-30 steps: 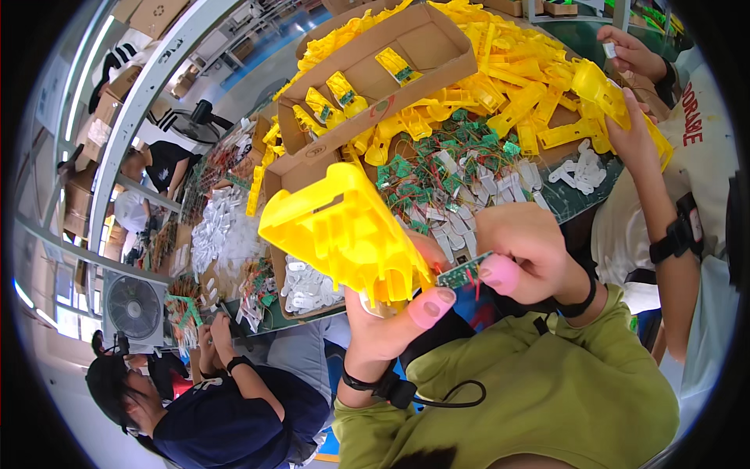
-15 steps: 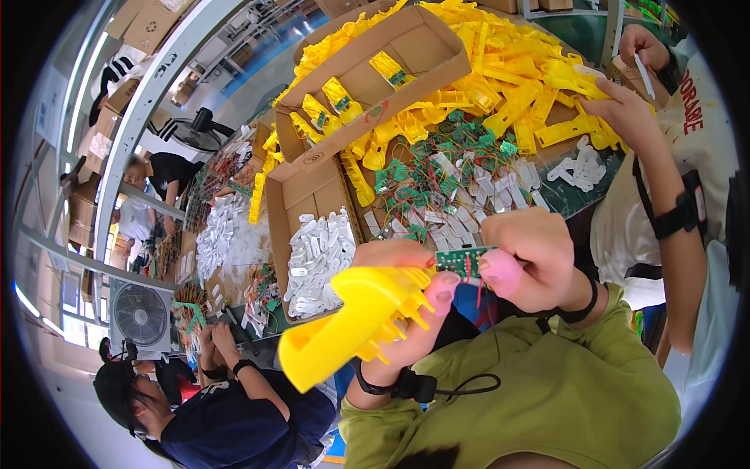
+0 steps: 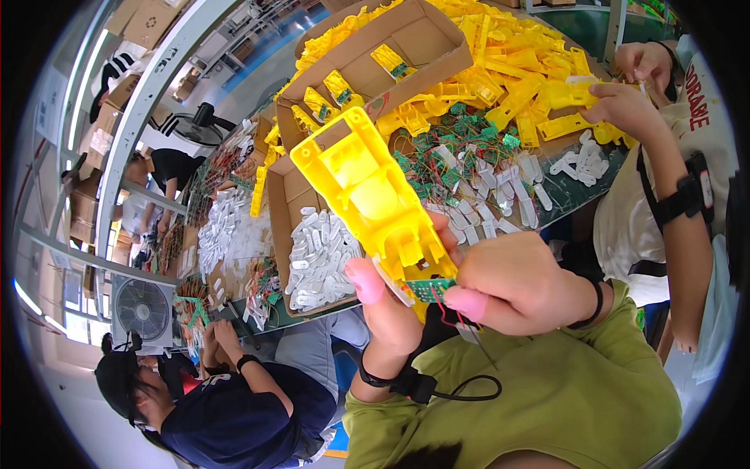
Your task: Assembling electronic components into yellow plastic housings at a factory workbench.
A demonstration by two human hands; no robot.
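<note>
My left hand (image 3: 392, 316) is closed around the lower part of a yellow plastic housing (image 3: 375, 199), which tilts up and away to the left with its hollow inner side facing me. At the housing's lower end, my right hand (image 3: 522, 283) pinches a small green circuit board (image 3: 430, 291) with red wires (image 3: 444, 313) hanging from it. The board lies against the housing's end; whether it is seated there I cannot tell. Pink covers sit on both thumbs. A white piece (image 3: 393, 280) shows by the left edge of the housing, partly hidden.
Beyond my hands lie green boards with wires (image 3: 445, 160) and white plastic pieces (image 3: 512, 187). One carton (image 3: 280, 215) holds white pieces (image 3: 319, 250); another (image 3: 418, 35) holds yellow housings with boards. Yellow housings (image 3: 508, 66) pile up behind. Co-workers sit left (image 3: 226, 422) and right (image 3: 641, 203).
The yellow housing has swung upward and turned its hollow side toward me. My right hand has moved slightly down with the board, which now meets the housing's lower end.
</note>
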